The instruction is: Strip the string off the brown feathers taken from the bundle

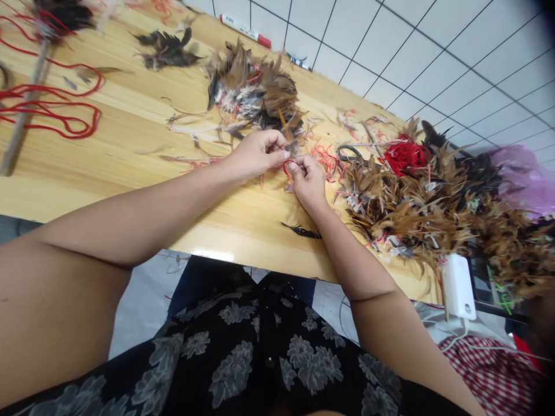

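Note:
My left hand (259, 152) is closed in a pinch on a few brown feathers (287, 138) over the wooden table (130, 150). My right hand (309, 180) is closed too, fingers pinching a thin red thread (287, 167) right next to the left fingertips. The two hands touch at the fingertips. Just beyond them lies a heap of brown, black and white feathers (255, 89).
A large pile of brown feathers (416, 208) covers the table's right side, with a red thread ball (405, 155) and black scissors (351, 153) by it. Red cord (52, 110) and a stick (23, 115) lie at left. A white device (458, 286) hangs off the front edge.

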### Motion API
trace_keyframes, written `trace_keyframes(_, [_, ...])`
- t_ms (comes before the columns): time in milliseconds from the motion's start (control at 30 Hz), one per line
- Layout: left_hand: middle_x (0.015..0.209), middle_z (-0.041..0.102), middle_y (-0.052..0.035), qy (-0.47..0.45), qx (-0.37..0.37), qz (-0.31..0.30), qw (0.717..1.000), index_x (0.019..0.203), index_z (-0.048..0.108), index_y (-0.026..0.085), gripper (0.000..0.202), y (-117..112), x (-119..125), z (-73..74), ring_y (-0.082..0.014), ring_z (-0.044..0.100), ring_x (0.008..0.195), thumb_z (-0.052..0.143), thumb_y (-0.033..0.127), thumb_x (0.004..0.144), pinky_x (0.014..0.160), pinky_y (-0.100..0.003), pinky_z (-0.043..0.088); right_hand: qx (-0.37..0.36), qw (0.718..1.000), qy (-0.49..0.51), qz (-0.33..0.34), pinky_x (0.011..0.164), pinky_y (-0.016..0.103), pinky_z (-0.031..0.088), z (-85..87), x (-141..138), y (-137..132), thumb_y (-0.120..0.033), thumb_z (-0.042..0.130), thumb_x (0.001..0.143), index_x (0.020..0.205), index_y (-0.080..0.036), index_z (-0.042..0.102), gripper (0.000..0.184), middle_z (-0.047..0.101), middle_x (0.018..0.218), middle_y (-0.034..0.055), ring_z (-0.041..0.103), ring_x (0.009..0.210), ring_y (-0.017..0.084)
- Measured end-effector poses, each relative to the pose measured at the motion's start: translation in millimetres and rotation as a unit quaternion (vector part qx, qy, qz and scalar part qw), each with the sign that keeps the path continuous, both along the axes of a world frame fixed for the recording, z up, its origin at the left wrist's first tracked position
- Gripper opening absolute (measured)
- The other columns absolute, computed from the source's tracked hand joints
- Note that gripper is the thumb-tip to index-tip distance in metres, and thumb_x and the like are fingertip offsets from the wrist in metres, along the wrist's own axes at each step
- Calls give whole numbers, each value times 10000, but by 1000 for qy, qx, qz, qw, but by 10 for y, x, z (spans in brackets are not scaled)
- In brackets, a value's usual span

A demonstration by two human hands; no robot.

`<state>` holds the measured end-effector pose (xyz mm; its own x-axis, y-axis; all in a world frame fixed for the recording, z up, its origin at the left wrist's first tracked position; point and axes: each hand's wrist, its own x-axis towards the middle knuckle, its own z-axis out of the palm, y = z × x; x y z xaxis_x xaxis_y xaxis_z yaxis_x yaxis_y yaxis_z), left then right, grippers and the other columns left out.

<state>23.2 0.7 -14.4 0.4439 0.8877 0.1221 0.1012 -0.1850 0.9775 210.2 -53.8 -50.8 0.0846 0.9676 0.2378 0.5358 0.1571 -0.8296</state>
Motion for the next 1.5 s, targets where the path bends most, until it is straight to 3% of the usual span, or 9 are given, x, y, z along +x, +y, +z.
trace_keyframes(200, [716, 581, 30, -43, -35, -16, 998, 833, 653, 210, 274, -1, 18, -13, -151, 538, 660, 869, 69, 923, 664, -294, 434, -16, 999, 52, -2, 890, 333, 505, -11, -17, 3, -336, 803, 1039, 888, -232, 656, 235, 630, 875, -23, 569, 828, 161])
trace_keyframes(400, [729, 595, 25, -62, -49, -9, 997, 850, 680, 218, 264, 14, 35, -66, -183, 608, 727, 883, 55, 897, 719, -319, 512, -16, 999, 34, 4, 837, 321, 460, 62, -15, 6, -298, 835, 1032, 796, -240, 611, 330, 560, 811, -43, 519, 810, 159])
trace_keyframes(567, [773, 657, 10, -64, -67, -17, 996, 908, 730, 214, 228, 13, 26, -75, -185, 641, 755, 929, 106, 875, 739, -323, 557, -13, 1000, 15, 6, 888, 331, 481, 106, -26, -18, -238, 800, 1032, 784, -244, 589, 326, 584, 828, -31, 553, 851, 173])
trace_keyframes(933, [830, 695, 5, -80, -89, -19, 993, 926, 701, 204, 285, -12, 19, -66, -180, 660, 774, 963, 195, 815, 762, -311, 564, 33, 999, 17, 29, 929, 375, 532, 63, -45, -21, -320, 753, 974, 748, -258, 636, 262, 659, 826, 13, 580, 867, 214])
trace_keyframes(1033, [888, 735, -19, -38, -25, 6, 999, 940, 714, 204, 233, 127, -101, 19, -190, 672, 824, 930, 237, 862, 808, -308, 565, 33, 999, 26, 9, 882, 375, 505, 74, -63, -24, -337, 737, 944, 719, -265, 576, 286, 599, 790, 4, 538, 822, 208])
trace_keyframes(1133, [953, 758, -27, 42, 92, 137, 985, 920, 710, 220, 164, 383, -337, 99, -203, 682, 915, 860, 171, 874, 906, -304, 560, 30, 998, 52, -10, 877, 376, 482, 68, -79, -18, -370, 720, 936, 750, -260, 621, 238, 557, 788, -3, 522, 814, 205])
trace_keyframes(1233, [917, 738, -24, 158, 132, 232, 951, 890, 707, 230, 165, 614, -624, 161, -227, 678, 941, 827, 125, 847, 963, -327, 540, 28, 996, 78, -20, 871, 370, 466, 45, -89, 3, -409, 734, 941, 785, -254, 666, 230, 555, 790, -8, 524, 825, 205])
trace_keyframes(1367, [785, 667, -11, 286, 109, 226, 925, 804, 695, 237, 173, 712, -886, 245, -255, 639, 849, 809, 109, 779, 946, -393, 526, 36, 994, 99, -30, 874, 366, 457, 36, -100, 37, -369, 740, 959, 796, -248, 677, 213, 590, 807, -5, 529, 836, 201])
trace_keyframes(1500, [697, 617, -9, 332, 103, 194, 917, 723, 672, 258, 196, 702, -903, 251, -284, 639, 807, 825, 136, 717, 948, -439, 538, 35, 993, 106, -38, 865, 368, 452, 46, -111, 59, -304, 759, 955, 757, -244, 636, 240, 641, 816, 8, 523, 818, 193])
